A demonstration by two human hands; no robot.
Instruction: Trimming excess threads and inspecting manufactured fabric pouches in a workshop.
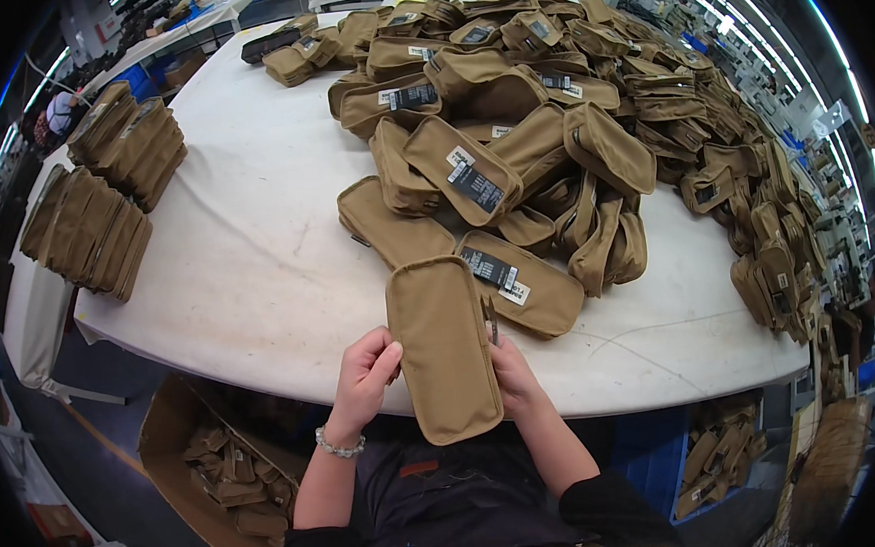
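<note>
Big white table (256,254) is basically buried under a heap of tan zip pouches (568,115), some showing black tags. Two neat rows of the same pouches stand on edge at the far left (89,230) (129,142). A cardboard box (183,459) on the floor underneath has more tossed in.

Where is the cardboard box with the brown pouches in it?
In the head view, the cardboard box sits on the floor at the lower left, below the white table's near edge and beside the left hand.
</note>
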